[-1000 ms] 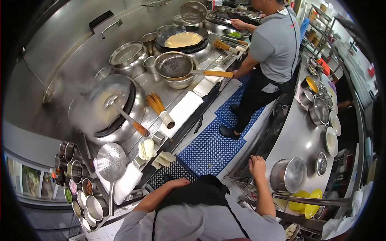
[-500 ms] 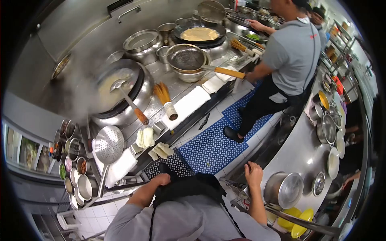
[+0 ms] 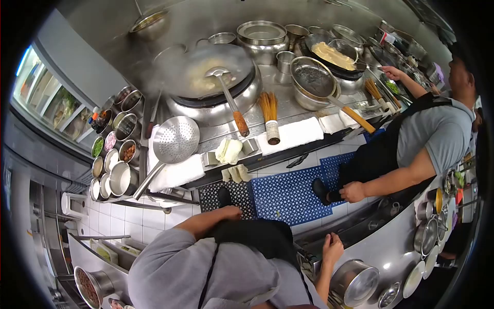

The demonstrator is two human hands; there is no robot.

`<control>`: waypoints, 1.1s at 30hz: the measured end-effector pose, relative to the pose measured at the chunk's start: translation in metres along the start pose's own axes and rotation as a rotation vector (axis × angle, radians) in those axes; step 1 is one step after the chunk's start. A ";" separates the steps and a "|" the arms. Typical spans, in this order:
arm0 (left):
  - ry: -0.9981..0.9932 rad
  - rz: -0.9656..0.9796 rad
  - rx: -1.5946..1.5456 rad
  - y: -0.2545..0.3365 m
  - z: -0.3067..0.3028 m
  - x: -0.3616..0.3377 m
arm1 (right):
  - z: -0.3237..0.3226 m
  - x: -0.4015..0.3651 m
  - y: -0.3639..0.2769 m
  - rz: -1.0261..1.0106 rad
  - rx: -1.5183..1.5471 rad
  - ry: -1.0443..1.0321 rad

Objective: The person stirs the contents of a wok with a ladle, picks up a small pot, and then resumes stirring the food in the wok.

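Observation:
My left hand (image 3: 230,212) rests curled against the black apron (image 3: 252,239) at my hip and holds nothing. My right hand (image 3: 332,248) lies with fingers apart on the edge of the steel counter (image 3: 383,247), just left of a steel pot (image 3: 355,281). Ahead of me a large wok (image 3: 213,77) steams on the range, with a wooden-handled ladle (image 3: 229,95) lying in it. Neither hand touches a tool.
A perforated skimmer (image 3: 175,139), a bamboo brush (image 3: 269,116), white towels (image 3: 293,135) and small condiment pots (image 3: 110,149) line the range front. A co-worker (image 3: 427,141) stands to the right on the blue floor mat (image 3: 285,193), near a second wok (image 3: 334,54).
The view has swung left and my body has turned. The steaming wok now sits at top centre, the co-worker has shifted to the right edge, and my right hand stays on the counter edge.

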State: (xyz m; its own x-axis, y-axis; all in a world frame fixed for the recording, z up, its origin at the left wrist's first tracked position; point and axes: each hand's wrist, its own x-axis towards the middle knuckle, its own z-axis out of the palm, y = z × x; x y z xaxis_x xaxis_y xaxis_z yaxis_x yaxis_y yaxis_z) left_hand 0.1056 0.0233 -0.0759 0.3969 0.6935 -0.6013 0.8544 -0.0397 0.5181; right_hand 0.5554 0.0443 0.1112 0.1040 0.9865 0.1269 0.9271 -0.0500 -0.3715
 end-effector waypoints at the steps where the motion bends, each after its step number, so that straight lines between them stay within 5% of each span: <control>1: 0.007 -0.011 0.038 -0.016 0.010 -0.008 | 0.005 0.000 0.002 -0.020 0.006 0.028; 3: -0.004 -0.021 0.069 -0.058 0.030 -0.018 | 0.001 -0.002 0.001 -0.033 0.021 0.113; 4: -0.287 -0.157 0.014 -0.089 0.040 -0.005 | -0.006 -0.001 -0.004 0.003 0.045 0.078; 5: -0.167 -0.088 0.223 -0.036 -0.009 -0.050 | -0.008 -0.001 -0.002 0.011 0.067 0.063; 6: -0.069 -0.135 0.077 -0.089 0.022 -0.037 | -0.012 -0.001 -0.004 0.032 0.065 0.064; 8: 0.059 -0.086 -0.049 -0.095 0.007 -0.052 | -0.003 -0.004 0.009 0.034 -0.011 -0.002; 9: -0.066 -0.080 -0.031 -0.096 -0.004 -0.050 | 0.001 -0.005 0.014 0.032 -0.004 0.002; 14: -0.004 0.038 -0.111 -0.109 -0.003 0.004 | -0.003 -0.005 0.011 0.048 -0.007 0.034; 19: -0.066 0.069 -0.439 0.042 -0.062 0.008 | -0.006 -0.007 0.011 0.044 0.004 0.032; 25: -0.420 0.191 -0.741 0.066 -0.038 0.062 | -0.016 -0.006 0.008 0.083 0.019 -0.001; 28: -0.529 0.251 -0.655 0.067 -0.039 0.062 | -0.009 -0.007 0.012 0.075 0.042 0.063; 33: -0.482 0.463 -0.510 0.046 -0.030 0.038 | -0.012 -0.001 0.005 0.091 0.045 0.022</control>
State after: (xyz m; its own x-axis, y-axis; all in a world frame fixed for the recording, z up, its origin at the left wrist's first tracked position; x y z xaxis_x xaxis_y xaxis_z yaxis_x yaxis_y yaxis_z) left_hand 0.1500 0.0697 -0.0569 0.8690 0.2990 -0.3942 0.3596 0.1655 0.9183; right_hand 0.5643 0.0413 0.1207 0.1954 0.9745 0.1104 0.8966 -0.1318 -0.4228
